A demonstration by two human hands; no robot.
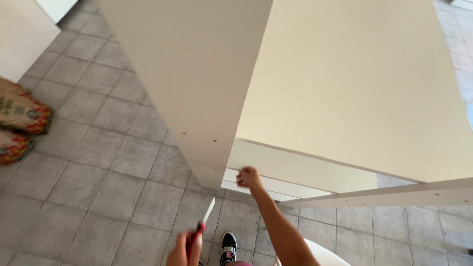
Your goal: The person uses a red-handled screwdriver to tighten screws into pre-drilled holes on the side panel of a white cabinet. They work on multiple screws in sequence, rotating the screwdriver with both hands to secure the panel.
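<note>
A tall white cabinet carcass (pixel 197 83) lies tilted over a grey tiled floor, its open inside (pixel 354 88) facing up. My right hand (pixel 249 178) reaches out with fingers curled against the lower white panel (pixel 295 167) near the cabinet's corner. My left hand (pixel 185 249) is low in the view, shut on a red-handled tool (pixel 197 231). A small white strip (pixel 209 211) shows just past the tool's tip. My black-and-white shoe (pixel 228 246) stands on the tiles between my arms.
Patterned cushions or bags (pixel 22 113) lie on the floor at the left. A white panel or wall (pixel 22 34) stands at the upper left. A rounded white object (pixel 325 253) sits by my right arm. Grey tiles (pixel 98 172) stretch across the left.
</note>
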